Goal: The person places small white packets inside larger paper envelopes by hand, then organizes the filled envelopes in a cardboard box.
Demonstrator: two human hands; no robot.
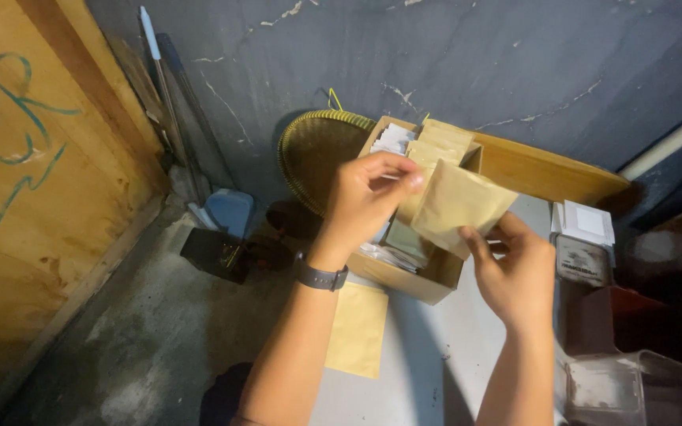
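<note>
Both my hands hold one tan paper pouch (458,203) above an open cardboard box (428,282). My left hand (366,197), with a dark watch on its wrist, pinches the pouch's top left corner. From below, my right hand (513,272) grips its lower right edge. The box holds a stack of tan pouches (438,142) at the back and white packets (393,140) at the left. Another flat tan pouch (358,329) lies on the grey-white tabletop (436,355) under my left forearm.
A round woven tray (315,150) leans on the dark wall behind the box. White square boxes (586,225) and a clear plastic container (633,390) sit at the right. A wooden board (546,170) lies behind. Plywood panels (33,197), poles and a blue dustpan (229,211) stand at left.
</note>
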